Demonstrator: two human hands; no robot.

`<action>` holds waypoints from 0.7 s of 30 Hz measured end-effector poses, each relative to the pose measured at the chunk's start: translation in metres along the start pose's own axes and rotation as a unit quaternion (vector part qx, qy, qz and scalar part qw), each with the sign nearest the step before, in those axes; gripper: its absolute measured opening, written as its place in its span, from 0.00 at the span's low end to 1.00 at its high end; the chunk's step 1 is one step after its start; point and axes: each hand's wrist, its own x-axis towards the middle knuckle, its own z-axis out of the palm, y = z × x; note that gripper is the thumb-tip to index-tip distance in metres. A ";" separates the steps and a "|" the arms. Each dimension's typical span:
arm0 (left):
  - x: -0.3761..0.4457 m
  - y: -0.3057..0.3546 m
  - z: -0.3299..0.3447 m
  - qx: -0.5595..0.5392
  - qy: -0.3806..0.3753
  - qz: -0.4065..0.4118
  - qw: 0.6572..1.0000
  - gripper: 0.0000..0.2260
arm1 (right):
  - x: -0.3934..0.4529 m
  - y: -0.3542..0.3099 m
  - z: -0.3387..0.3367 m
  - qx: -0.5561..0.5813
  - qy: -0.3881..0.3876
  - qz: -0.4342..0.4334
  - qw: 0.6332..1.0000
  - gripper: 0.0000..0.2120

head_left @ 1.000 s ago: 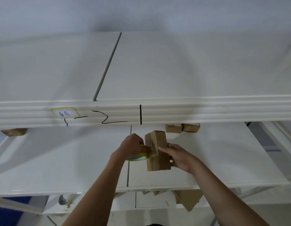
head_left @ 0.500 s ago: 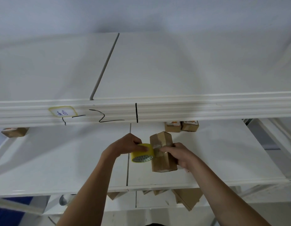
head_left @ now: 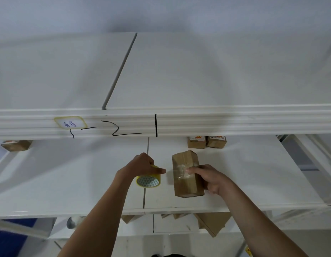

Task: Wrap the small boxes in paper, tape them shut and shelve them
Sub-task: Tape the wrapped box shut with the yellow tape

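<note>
A small box wrapped in brown paper (head_left: 186, 184) stands on the white middle shelf (head_left: 253, 173), a band of clear tape across its middle. My right hand (head_left: 211, 178) holds it from the right side, fingers laid over the taped band. My left hand (head_left: 142, 166) grips a yellow roll of tape (head_left: 149, 180) just left of the box, a short gap apart from it. A thin clear strip seems to run from the roll to the box.
Two small labelled brown boxes (head_left: 206, 141) sit at the back of the middle shelf, another (head_left: 15, 145) at the far left. The upper shelf's front rail (head_left: 216, 123) hangs over them. More brown boxes (head_left: 213, 224) lie on the shelf below.
My left hand has pulled the tape roll leftwards away from the box. My right hand has slid down over the taped band, and the box now stands lower on the shelf.
</note>
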 end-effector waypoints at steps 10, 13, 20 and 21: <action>0.007 -0.001 0.017 -0.020 -0.020 0.023 0.999 0.26 | -0.003 0.000 -0.003 0.052 -0.049 -0.031 0.997 0.23; 0.010 0.001 0.015 -0.016 -0.030 0.021 0.999 0.25 | -0.004 0.001 -0.002 0.066 -0.056 -0.042 0.995 0.22; 0.016 0.001 0.014 -0.015 -0.041 0.025 0.999 0.24 | -0.004 0.002 0.002 0.100 -0.072 -0.054 0.991 0.20; 0.016 -0.001 0.015 -0.010 -0.041 0.024 0.999 0.24 | -0.002 0.004 0.001 0.096 -0.069 -0.048 0.992 0.20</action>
